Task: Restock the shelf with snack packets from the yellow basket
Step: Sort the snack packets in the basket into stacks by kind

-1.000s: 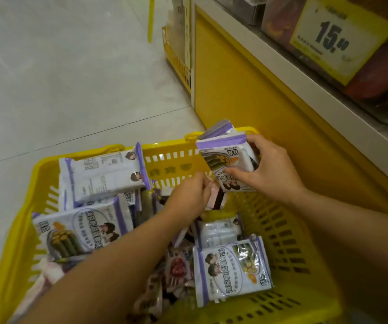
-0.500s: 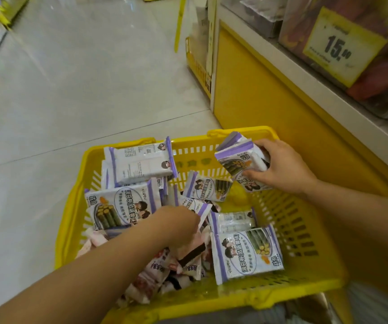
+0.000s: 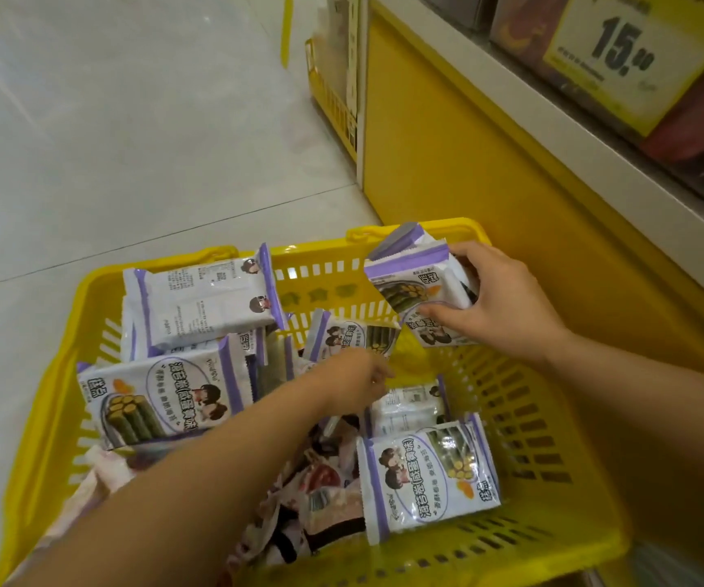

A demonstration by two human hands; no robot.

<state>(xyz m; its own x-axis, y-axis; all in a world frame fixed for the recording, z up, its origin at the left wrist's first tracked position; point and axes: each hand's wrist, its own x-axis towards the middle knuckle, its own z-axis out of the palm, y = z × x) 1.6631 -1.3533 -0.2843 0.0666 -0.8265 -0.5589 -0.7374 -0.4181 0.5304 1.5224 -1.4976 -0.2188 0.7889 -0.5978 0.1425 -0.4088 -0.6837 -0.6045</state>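
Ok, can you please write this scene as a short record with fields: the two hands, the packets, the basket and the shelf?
right hand: grips held packets, at least two, over the far right corner of the basket
left hand: down in the basket over loose packets; grip hidden
basket: yellow, holds many packets
shelf: to the right, above the basket, with price tag reading 15
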